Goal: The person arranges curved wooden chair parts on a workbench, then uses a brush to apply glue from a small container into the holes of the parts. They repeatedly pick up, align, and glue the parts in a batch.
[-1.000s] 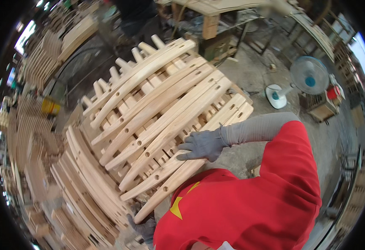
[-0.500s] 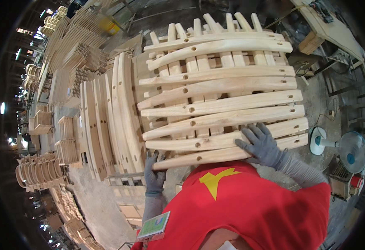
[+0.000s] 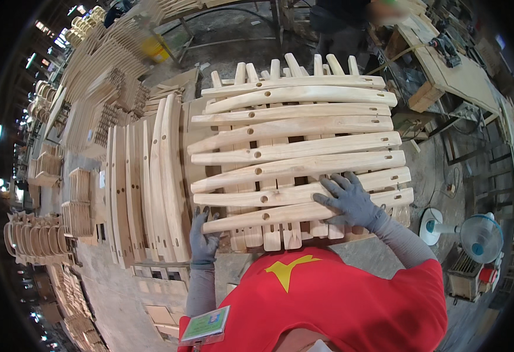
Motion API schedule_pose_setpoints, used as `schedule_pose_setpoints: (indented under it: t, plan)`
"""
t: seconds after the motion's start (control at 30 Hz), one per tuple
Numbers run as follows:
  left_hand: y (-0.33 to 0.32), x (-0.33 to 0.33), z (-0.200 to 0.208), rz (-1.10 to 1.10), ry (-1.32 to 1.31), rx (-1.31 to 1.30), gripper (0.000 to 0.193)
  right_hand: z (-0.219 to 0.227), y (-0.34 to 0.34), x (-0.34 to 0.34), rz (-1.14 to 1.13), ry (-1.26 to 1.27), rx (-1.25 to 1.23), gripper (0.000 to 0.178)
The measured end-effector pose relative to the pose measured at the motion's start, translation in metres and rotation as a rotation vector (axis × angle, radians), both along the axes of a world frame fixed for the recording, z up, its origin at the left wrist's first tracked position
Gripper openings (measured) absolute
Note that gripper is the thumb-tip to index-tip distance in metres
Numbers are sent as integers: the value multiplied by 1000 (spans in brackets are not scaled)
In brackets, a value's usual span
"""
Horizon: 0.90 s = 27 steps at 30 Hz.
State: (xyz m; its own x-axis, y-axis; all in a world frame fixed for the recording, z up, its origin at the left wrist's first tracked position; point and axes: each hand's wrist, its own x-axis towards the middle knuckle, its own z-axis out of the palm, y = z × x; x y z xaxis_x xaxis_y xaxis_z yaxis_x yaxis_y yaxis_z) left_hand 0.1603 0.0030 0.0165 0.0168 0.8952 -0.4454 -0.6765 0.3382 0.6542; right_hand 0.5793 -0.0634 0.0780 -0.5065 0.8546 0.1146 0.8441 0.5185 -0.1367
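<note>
Several pale, slightly curved wooden slats (image 3: 304,166) with round holes lie side by side across a layer of wooden pieces set crosswise. My left hand (image 3: 204,236), in a grey glove, is at the left end of the nearest slat (image 3: 286,215). Its fingers point away from me along that end and its palm touches the tip. Gloved in grey too, my right hand (image 3: 351,202) rests on the two nearest slats, right of their middle, fingers spread over the wood. Part of the nearest slat is hidden under it.
Left of the stack stands another group of long slats (image 3: 172,170). A fan (image 3: 474,237) is on the right near a metal box. A workbench (image 3: 450,76) bearing a tool is at the far right. Beyond the stack, a person (image 3: 339,17) is partly visible.
The view has shifted, and the stack appears slightly lower and further left. Crosswise piece ends now show at the near side, and a person shows at the top. Both hands stay at the nearest slats.
</note>
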Motion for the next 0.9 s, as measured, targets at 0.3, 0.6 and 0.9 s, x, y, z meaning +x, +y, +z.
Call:
schedule_pose_setpoints:
  t: [0.3,0.6,0.9]
  plan:
    - [60,33,6,-23,-35,48,40,1,62,23,-22,-113,29,70]
    - [44,30,-2,12,-33,4,28,-1,59,19,-11,-32,57,73]
    - [-18,-37,51,235,625,94,48,-6,36,1,-215,-75,18,72]
